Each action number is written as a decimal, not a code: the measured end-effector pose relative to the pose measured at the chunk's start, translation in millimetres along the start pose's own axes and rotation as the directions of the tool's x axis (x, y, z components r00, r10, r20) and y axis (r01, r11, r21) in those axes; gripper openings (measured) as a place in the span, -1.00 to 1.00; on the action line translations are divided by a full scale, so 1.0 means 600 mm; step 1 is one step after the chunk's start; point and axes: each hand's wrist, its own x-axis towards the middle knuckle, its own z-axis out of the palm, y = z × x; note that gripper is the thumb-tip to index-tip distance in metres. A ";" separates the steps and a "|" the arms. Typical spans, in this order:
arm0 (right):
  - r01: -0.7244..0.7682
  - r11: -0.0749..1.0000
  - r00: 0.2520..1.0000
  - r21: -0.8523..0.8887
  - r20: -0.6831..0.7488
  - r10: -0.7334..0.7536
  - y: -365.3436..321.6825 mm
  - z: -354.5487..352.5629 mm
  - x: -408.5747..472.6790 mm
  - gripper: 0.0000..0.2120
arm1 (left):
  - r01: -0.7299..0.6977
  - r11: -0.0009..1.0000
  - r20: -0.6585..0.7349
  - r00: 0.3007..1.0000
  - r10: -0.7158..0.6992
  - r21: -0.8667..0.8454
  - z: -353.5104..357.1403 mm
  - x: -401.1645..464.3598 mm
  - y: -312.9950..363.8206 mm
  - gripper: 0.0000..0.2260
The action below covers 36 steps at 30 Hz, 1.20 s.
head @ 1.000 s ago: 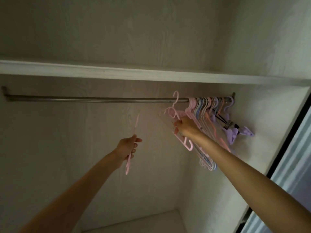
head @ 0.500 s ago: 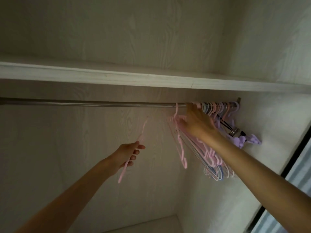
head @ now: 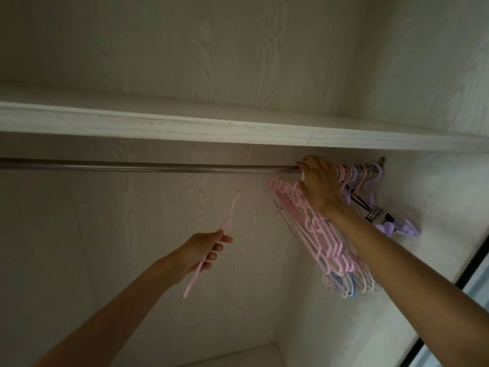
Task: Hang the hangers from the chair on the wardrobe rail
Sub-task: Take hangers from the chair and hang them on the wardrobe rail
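A metal wardrobe rail (head: 158, 166) runs across under a white shelf. At its right end hang several pink, white and blue hangers (head: 330, 250), bunched together. My right hand (head: 318, 182) is up at the rail, fingers over the bar and against the hooks of the nearest pink hangers; whether it still grips one is hidden. My left hand (head: 205, 250) is lower and to the left, closed on one thin pink hanger (head: 225, 226) that is seen edge-on, its hook pointing up toward the rail.
A white shelf (head: 238, 128) sits just above the rail. Purple clip hangers (head: 397, 226) and a dark clip hanger hang at the far right by the side wall. A dark door frame (head: 473, 266) edges the right. The wardrobe floor (head: 238, 356) shows below.
My right hand rose from the hanger bodies to the rail and pushed the pink hangers rightward into the bunch. My left hand with its pink hanger lifted slightly.
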 end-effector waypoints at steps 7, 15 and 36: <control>0.006 0.987 0.995 0.161 -0.097 0.009 -0.015 -0.027 -0.021 -0.60 | 0.010 0.999 0.024 1.000 -0.009 -0.052 0.014 -0.016 0.005 -0.68; -0.581 0.614 0.631 0.535 0.772 -0.075 -0.156 -0.065 -0.158 -0.52 | -0.109 0.993 0.127 0.987 0.102 0.052 0.104 -0.074 -0.040 -0.71; -0.497 0.716 0.780 0.490 0.614 0.122 -0.070 -0.089 -0.070 -0.66 | -0.202 0.168 -0.021 0.579 0.815 0.965 0.056 0.004 0.150 -0.54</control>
